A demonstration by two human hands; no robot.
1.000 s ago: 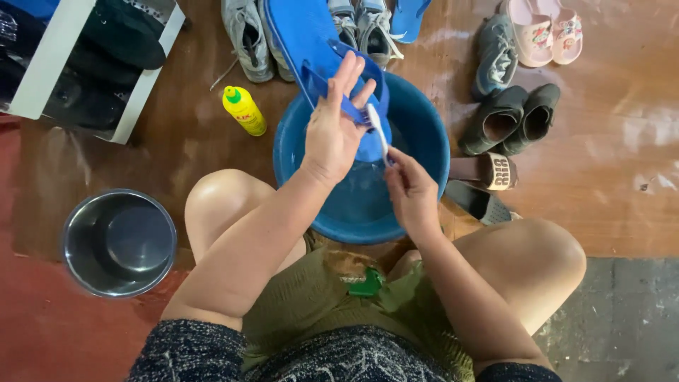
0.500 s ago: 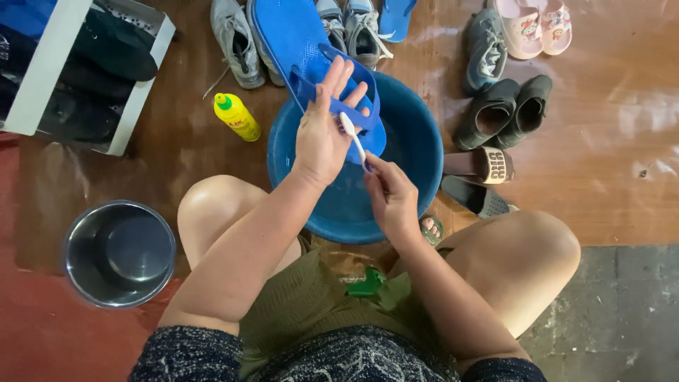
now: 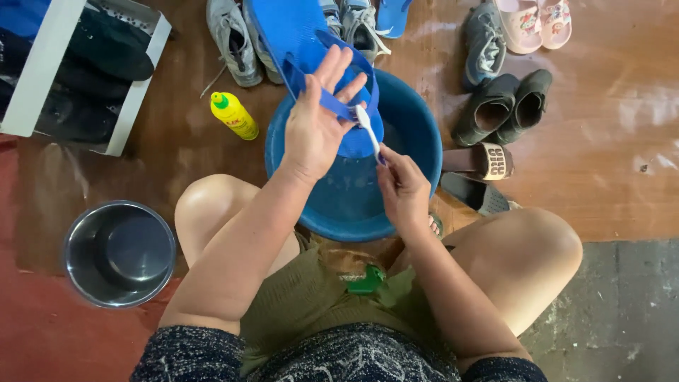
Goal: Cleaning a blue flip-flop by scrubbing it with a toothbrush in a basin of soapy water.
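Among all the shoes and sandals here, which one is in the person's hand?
The blue flip-flop, held by the left hand above the blue basin. All other footwear lies on the floor.

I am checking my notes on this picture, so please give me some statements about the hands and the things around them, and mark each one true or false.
1. The left hand holds a blue sandal over the blue basin. True.
2. The right hand holds a sponge. False: it holds a white toothbrush, its head at the sandal.
3. The yellow bottle stands inside the basin. False: it lies on the floor, to the left of the basin.
4. A metal bowl sits on the floor beside the person's left knee. True.
5. The pink sandals are in the basin. False: they lie on the floor at the top right.
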